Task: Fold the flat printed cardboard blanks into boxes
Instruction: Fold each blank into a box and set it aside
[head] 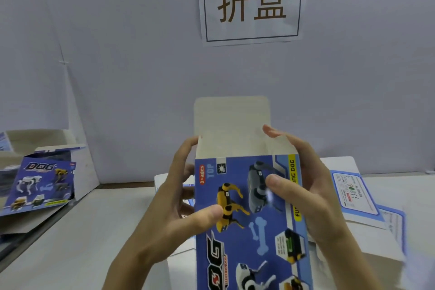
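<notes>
A blue printed box blank [249,226] with robot dogs on its face is held upright in front of me, its plain top flap [230,122] standing up. My left hand [174,205] grips its left edge, thumb on the printed face and fingers behind. My right hand [303,186] grips the right edge, thumb on the face, fingertips curled over the top rim beside the flap. Under the hands lies a stack of flat blanks [357,198] on the table.
At the left stand folded boxes [40,186] with the same dog print, leaning by the wall. A white sign [251,0] with two characters hangs on the grey back wall. The pale table top [82,238] stretches between the left boxes and my hands.
</notes>
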Demonstrator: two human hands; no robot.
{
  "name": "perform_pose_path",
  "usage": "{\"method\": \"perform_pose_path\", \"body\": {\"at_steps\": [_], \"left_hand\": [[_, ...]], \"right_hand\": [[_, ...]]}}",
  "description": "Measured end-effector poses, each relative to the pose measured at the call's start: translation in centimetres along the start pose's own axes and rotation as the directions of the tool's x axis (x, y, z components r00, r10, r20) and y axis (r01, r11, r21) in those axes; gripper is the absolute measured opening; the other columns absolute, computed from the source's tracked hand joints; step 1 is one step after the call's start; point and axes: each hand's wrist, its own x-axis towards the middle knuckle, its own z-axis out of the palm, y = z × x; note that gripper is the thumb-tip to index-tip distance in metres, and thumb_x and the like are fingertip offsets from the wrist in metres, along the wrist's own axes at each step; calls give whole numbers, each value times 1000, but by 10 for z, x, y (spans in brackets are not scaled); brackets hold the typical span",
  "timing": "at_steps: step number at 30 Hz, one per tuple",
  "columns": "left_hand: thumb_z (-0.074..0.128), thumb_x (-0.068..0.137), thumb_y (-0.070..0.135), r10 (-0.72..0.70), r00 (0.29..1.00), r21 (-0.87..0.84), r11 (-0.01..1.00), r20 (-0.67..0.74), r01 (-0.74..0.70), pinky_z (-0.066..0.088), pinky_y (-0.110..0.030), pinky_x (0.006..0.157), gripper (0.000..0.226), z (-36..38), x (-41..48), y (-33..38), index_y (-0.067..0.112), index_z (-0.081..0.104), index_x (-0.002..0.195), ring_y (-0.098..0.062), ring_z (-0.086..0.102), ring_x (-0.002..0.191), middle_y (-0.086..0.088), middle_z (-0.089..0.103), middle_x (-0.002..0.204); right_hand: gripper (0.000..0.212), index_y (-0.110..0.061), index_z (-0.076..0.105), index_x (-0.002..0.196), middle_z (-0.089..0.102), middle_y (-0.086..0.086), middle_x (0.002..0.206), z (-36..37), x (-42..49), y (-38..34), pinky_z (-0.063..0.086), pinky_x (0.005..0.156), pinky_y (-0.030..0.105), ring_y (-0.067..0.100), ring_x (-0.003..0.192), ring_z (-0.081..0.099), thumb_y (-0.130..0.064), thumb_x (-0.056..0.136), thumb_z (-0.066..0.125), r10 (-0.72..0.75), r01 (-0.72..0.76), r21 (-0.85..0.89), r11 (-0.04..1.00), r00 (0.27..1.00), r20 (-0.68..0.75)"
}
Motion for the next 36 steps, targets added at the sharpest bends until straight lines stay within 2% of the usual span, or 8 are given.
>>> {"method": "perform_pose_path", "body": {"at_steps": [2,5,15,18,24,29,32,36], "left_hand": [[71,63,44,31,1000,49,998,-3,-31,58,-55,78,81,1,-2,1,55,33,134,-27,67,105,8,63,123],[69,61,47,42,999,96,995,-10,-41,60,-51,73,56,2,-2,1,49,47,113,-29,69,95,9,68,107],[74,64,50,99,991,32,995,-88,-96,54,-64,65,52,0,-3,2,40,50,109,-38,68,86,2,66,98],[73,66,66,119,988,13,993,-94,-118,56,-62,66,62,1,-3,2,39,48,117,-36,68,94,4,65,106],[67,68,38,155,983,43,987,-101,-152,55,-62,61,43,3,-4,-1,41,50,107,-36,69,86,3,65,96],[74,67,59,137,987,20,990,-81,-136,58,-56,64,52,3,-3,3,41,50,109,-35,69,89,5,66,98],[75,67,55,184,979,34,983,-93,-181,58,-39,66,50,4,-4,8,41,52,110,-29,70,89,9,66,97],[61,76,51,228,951,206,961,-211,-185,53,-23,87,62,8,1,19,58,38,132,-6,59,117,24,57,128]], "right_hand": [[47,-19,66,113,57,-5,130,1,0,-2,54,82,24,10,114,60,-27,66,68,-43,41,-73,997,999,-21],[29,-23,69,95,62,1,106,1,-2,-4,56,71,34,27,94,65,-26,67,67,-50,49,-76,996,999,-19],[24,-25,60,94,62,6,90,12,-3,-1,55,61,49,40,72,60,-25,71,67,-58,58,-3,998,998,-31],[25,-23,59,95,61,4,91,13,-2,-1,55,59,45,35,71,62,-26,72,66,-63,64,3,998,997,-38],[21,-23,56,89,56,12,77,11,-3,-1,51,58,33,37,62,58,-32,71,64,-55,53,-94,994,998,-21],[19,-22,55,85,52,10,83,10,-3,-6,50,59,36,34,66,55,-31,71,63,-80,77,-123,989,997,-18],[18,-22,55,83,52,3,93,12,-1,-12,50,62,27,19,77,57,-31,70,63,-152,143,-211,967,988,-26],[22,-32,57,91,47,-2,127,19,1,-17,52,73,22,10,104,58,-29,71,64,-259,215,-222,951,946,-195]]}}
